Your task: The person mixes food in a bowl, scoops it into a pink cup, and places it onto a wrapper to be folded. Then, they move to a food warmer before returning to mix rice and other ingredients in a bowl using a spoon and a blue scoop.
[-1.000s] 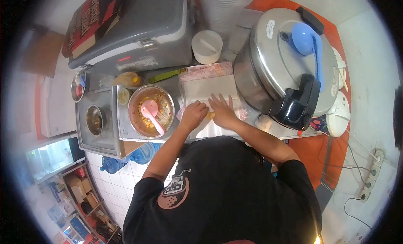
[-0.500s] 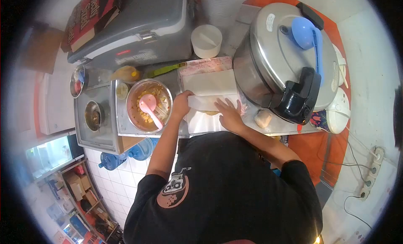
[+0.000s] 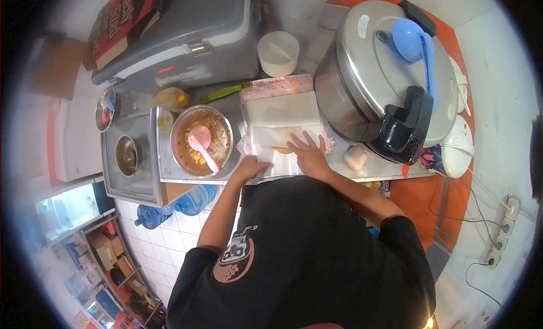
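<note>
Both hands work at a thin white sheet of wrapping paper [image 3: 283, 138] spread on the steel tabletop [image 3: 317, 169]. The right hand [image 3: 305, 151] lies flat and open, fingers splayed, pressing the folded paper over a small yellowish lump of filling that just shows under it. The left hand [image 3: 249, 168] is at the paper's near left corner by the tabletop edge; its fingers seem curled onto the corner, but whether they pinch it I cannot tell.

Half a second ago the left hand was higher up, at the left end of the fold beside the bowl; it has since dropped to the near corner, while the right hand has stayed put.

Left of the paper sits a round, shiny metal bowl [image 3: 202, 141] of orange-yellow chunky food with a glossy pink plastic spoon [image 3: 202, 145] resting in it. To the right stands a large domed stainless rice cooker [image 3: 390, 69] with a black handle, a pale blue plastic scoop [image 3: 416, 43] lying on its lid. Beyond the paper are a white cylindrical tub [image 3: 278, 53] and a grey hard plastic cooler box [image 3: 181, 35]. Below the tabletop, white floor tiles and blue water jugs [image 3: 175, 207] show.
</note>
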Available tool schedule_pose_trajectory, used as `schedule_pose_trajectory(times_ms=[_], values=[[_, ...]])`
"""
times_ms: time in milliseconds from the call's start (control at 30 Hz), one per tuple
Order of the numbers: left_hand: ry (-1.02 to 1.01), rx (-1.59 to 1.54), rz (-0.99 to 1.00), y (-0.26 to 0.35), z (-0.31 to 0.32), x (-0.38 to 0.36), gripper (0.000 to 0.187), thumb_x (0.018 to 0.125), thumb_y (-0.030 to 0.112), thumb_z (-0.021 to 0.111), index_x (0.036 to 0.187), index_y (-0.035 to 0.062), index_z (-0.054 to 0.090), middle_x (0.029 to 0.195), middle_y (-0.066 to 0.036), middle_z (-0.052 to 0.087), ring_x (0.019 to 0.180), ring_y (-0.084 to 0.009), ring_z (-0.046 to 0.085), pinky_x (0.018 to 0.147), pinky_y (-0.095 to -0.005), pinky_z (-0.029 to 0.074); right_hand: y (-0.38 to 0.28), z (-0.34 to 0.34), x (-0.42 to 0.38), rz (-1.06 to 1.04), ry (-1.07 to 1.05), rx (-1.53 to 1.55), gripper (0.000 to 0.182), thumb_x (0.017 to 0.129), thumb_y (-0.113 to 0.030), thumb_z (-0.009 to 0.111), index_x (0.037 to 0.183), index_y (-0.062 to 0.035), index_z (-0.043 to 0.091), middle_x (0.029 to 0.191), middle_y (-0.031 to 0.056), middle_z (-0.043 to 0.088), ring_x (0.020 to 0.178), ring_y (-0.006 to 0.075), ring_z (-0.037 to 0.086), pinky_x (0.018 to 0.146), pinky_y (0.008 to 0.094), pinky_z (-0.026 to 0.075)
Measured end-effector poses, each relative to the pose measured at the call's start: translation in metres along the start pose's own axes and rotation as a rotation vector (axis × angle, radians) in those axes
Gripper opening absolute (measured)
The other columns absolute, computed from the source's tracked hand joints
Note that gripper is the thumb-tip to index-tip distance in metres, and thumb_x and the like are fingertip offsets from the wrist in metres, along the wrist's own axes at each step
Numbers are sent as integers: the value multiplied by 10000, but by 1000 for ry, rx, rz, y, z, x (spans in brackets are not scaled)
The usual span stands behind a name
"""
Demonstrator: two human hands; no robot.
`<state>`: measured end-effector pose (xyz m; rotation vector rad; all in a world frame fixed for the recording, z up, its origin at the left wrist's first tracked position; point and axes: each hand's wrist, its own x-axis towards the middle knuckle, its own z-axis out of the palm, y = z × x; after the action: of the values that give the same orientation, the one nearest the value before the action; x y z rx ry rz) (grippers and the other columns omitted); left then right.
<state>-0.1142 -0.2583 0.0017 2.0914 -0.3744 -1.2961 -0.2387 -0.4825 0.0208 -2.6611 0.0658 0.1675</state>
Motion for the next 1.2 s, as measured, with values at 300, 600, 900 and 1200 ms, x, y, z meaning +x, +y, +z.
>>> schedule_pose_trajectory(times_ms=[300, 600, 900, 1200], values=[[-180, -1575, -100, 26, 21, -2, 272, 941, 279, 556, 1027, 21, 570, 1014, -60, 587, 536, -61, 418, 391, -206, 302, -3, 12, -7, -34, 149, 96, 468, 849, -264, 602, 1305, -181, 542, 1504, 1, 345, 1393, 314, 274, 1075, 621, 109], [626, 735, 859, 99, 10, -16, 315, 742, 198, 719, 1017, 67, 641, 938, -62, 583, 920, -226, 540, 818, -404, 427, -2, -15, 31, 29, 59, 188, 150, 857, -226, 612, 910, -136, 720, 1095, -5, 675, 1088, 211, 550, 1058, 552, 134], [280, 561, 523, 64, 1, 28, 139, 782, 196, 649, 805, 60, 667, 791, -151, 648, 858, -343, 604, 739, -458, 471, 39, -19, 39, -16, 157, 303, 159, 787, -215, 663, 794, -59, 698, 882, 88, 677, 865, 295, 610, 861, 424, 430], [817, 503, 823, 49, -17, 34, 129, 811, 151, 647, 842, 31, 683, 902, -172, 653, 877, -347, 587, 794, -438, 460, 42, 21, 48, 2, 568, -11, 85, 802, -104, 601, 835, -74, 674, 888, 94, 676, 913, 306, 597, 875, 415, 426]])
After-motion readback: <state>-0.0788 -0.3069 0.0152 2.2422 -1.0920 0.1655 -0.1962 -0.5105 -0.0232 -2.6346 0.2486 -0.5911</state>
